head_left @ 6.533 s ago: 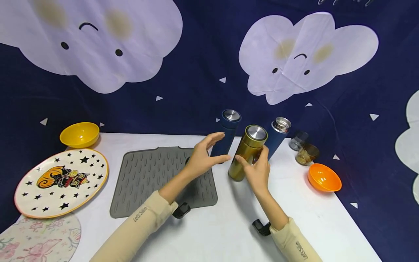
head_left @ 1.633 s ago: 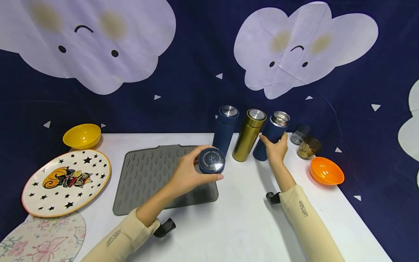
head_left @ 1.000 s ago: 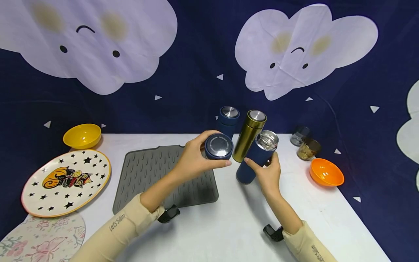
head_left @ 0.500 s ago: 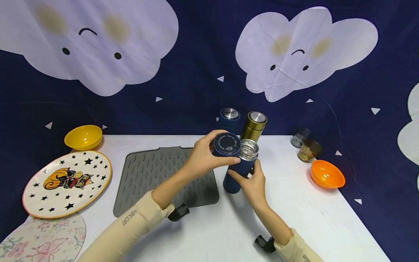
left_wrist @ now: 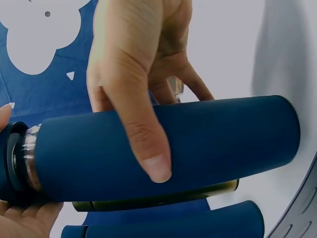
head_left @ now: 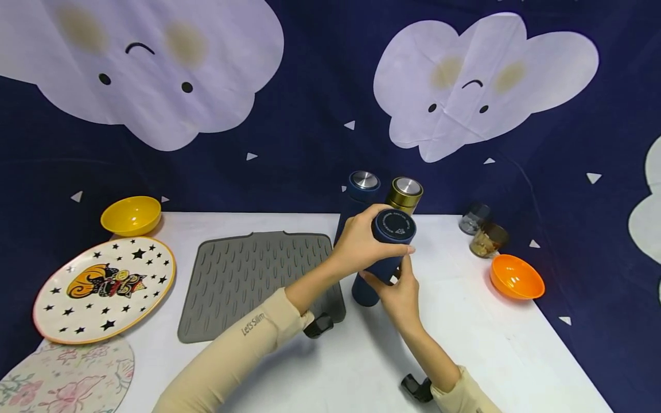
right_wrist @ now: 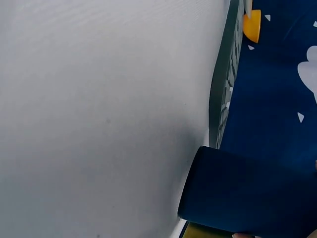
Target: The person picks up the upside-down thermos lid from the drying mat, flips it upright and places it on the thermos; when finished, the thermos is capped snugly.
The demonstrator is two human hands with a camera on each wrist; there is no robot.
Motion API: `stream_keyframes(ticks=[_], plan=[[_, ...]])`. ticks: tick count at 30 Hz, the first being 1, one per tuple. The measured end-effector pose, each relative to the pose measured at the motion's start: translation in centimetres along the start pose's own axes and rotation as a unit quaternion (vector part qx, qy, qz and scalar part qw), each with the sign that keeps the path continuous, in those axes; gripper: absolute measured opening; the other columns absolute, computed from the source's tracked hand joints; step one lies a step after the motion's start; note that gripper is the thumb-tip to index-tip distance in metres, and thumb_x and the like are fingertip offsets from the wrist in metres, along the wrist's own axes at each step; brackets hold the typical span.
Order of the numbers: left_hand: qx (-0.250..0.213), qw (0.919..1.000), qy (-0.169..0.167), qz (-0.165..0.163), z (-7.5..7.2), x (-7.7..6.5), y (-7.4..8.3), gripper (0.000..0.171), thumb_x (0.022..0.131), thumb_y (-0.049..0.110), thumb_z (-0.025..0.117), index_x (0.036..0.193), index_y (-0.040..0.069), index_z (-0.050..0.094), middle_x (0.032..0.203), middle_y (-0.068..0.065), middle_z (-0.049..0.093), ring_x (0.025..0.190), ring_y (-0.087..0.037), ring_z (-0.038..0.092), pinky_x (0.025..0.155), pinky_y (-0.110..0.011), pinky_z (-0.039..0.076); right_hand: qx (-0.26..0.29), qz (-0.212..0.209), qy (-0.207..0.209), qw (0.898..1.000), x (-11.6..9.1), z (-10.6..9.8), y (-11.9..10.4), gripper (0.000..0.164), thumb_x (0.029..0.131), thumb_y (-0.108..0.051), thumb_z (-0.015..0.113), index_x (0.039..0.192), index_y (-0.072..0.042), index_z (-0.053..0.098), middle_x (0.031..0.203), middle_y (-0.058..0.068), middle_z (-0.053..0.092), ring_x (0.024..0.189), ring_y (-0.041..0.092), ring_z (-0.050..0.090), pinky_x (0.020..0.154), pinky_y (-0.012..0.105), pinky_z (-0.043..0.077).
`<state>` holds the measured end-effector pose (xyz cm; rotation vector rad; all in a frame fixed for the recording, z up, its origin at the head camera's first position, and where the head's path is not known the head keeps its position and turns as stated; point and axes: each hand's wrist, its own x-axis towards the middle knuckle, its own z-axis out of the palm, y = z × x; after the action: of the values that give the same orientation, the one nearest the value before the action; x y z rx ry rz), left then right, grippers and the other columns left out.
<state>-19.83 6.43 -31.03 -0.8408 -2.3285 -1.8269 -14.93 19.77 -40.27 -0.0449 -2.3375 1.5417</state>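
My left hand [head_left: 358, 244] grips the round dark blue lid [head_left: 394, 225], thumb along its near side, over the mouth of a blue thermos flask [head_left: 366, 291]. My right hand [head_left: 400, 295] holds that flask round its body, thumb on the near side. In the left wrist view, the lid [left_wrist: 7, 163] sits right at the flask's steel neck [left_wrist: 31, 156], a shiny band of which shows. The right wrist view shows the flask's lower end [right_wrist: 242, 191] close to the white tabletop. Behind stand another capped blue flask [head_left: 364, 182] and a gold flask [head_left: 406, 189], partly hidden.
A grey ribbed drying mat [head_left: 248, 287] lies left of the flask. Farther left are a star-patterned plate [head_left: 57, 298], a yellow bowl [head_left: 131, 215] and a floral round mat [head_left: 98, 373]. An orange bowl [head_left: 516, 277] and two small glasses [head_left: 488, 240] [head_left: 472, 218] stand right.
The gold flask, earlier in my right hand, stands in the back row. My right hand has brought the uncapped blue flask forward and left; my left hand has moved the lid right, onto its mouth.
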Motion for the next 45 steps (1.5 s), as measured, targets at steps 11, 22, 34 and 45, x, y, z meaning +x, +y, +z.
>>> stream_keyframes(ticks=[11, 22, 34, 45], plan=[[0.024, 0.9995, 0.020, 0.005, 0.8, 0.0, -1.2, 0.067, 0.072, 0.034, 0.089, 0.128, 0.013, 0.060, 0.106, -0.001, 0.073, 0.092, -0.012, 0.069, 0.078, -0.024, 0.055, 0.006, 0.004, 0.001, 1.000, 0.0, 0.1, 0.0, 0.071, 0.078, -0.016, 0.085, 0.138, -0.017, 0.046, 0.131, 0.013, 0.061, 0.115, 0.037, 0.062, 0.087, 0.049, 0.057], [0.016, 0.9998, -0.010, 0.011, 0.9, 0.0, -2.4, 0.074, 0.076, 0.032, 0.085, 0.139, 0.012, 0.052, 0.120, -0.004, 0.068, 0.101, -0.015, 0.067, 0.085, -0.029, 0.055, 0.001, 0.002, 0.003, 1.000, 0.0, 0.1, -0.2, 0.070, 0.079, -0.017, 0.084, 0.138, -0.016, 0.046, 0.132, 0.015, 0.060, 0.116, 0.039, 0.062, 0.089, 0.051, 0.056], [-0.113, 0.9881, -0.078, 0.069, -0.3, 0.2, -3.8, 0.082, 0.082, 0.016, 0.067, 0.152, 0.007, 0.026, 0.146, -0.020, 0.047, 0.139, -0.030, 0.043, 0.120, -0.044, 0.028, -0.002, 0.008, 0.002, 1.000, 0.0, 0.2, 0.0, 0.070, 0.079, -0.020, 0.085, 0.137, -0.013, 0.046, 0.131, 0.015, 0.062, 0.118, 0.038, 0.061, 0.092, 0.055, 0.054], [-0.148, 0.9822, -0.083, 0.080, 0.0, 0.5, -3.9, 0.073, 0.081, 0.018, 0.060, 0.145, -0.001, 0.030, 0.145, -0.025, 0.044, 0.135, -0.036, 0.044, 0.115, -0.049, 0.034, -0.013, 0.004, 0.002, 1.000, -0.1, 0.1, 0.2, 0.071, 0.079, -0.020, 0.085, 0.138, -0.014, 0.045, 0.131, 0.014, 0.062, 0.117, 0.037, 0.062, 0.090, 0.056, 0.054]])
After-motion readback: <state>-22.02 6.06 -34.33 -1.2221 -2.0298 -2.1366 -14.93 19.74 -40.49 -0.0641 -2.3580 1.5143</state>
